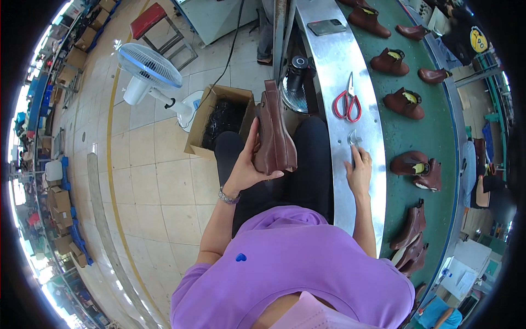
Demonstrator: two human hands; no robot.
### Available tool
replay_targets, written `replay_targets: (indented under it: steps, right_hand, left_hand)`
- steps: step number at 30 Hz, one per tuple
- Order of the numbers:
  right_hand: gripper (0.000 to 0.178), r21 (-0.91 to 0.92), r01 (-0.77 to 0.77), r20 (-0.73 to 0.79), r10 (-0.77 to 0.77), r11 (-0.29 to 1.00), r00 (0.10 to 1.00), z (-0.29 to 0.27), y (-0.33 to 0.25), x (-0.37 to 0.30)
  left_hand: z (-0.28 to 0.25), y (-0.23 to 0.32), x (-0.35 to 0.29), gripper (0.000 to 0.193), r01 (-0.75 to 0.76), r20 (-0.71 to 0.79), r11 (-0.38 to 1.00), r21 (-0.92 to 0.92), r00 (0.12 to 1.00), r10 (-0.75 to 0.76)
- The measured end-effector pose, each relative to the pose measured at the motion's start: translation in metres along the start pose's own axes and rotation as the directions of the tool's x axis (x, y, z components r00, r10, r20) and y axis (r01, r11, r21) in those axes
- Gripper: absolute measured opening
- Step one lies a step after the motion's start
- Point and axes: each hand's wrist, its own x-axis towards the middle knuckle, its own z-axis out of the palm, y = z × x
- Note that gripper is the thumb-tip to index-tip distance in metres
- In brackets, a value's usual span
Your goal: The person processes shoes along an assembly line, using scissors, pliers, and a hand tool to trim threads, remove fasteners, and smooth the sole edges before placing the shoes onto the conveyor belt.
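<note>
My left hand (252, 160) is wrapped round the lower part of a brown leather ankle boot (270, 123), holding it above my lap. The boot is tilted up, its side seam towards me. On the metal bench to my right, my right hand (359, 167) has its fingers closed on a small shiny metal tool (353, 137) with a curved tip; its handle is mostly hidden under the fingers. Just beyond it lies a pair of scissors (347, 104) with red handles, their blades pointing away from me.
A green conveyor (421, 131) carrying several brown boots runs beside the metal bench (320, 55). A phone (326, 27) rests at the bench's far end. An open cardboard box (195, 143) with black plastic inside and a white fan (149, 66) stand on the floor to the left.
</note>
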Motion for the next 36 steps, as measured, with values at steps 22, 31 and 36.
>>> replay_targets:
  steps: [22, 31, 36]
  right_hand:
    - [0.048, 0.959, -0.266, 0.216, 0.359, 0.098, 0.908, -0.030, -0.036, -0.040]
    - [0.075, 0.949, -0.029, -0.190, 0.645, 0.313, 0.740, -0.049, 0.084, 0.051]
    - [0.082, 0.681, -0.411, -0.193, 0.689, 0.607, 0.699, -0.061, 0.099, 0.035]
  left_hand:
    - [0.025, 0.015, 0.025, 0.092, 0.356, 0.363, 0.933, -0.054, 0.878, -0.314]
    - [0.008, -0.005, 0.008, 0.069, 0.482, 0.382, 0.871, -0.096, 0.826, -0.415]
    - [0.013, -0.005, 0.012, 0.062, 0.466, 0.322, 0.882, -0.066, 0.847, -0.423]
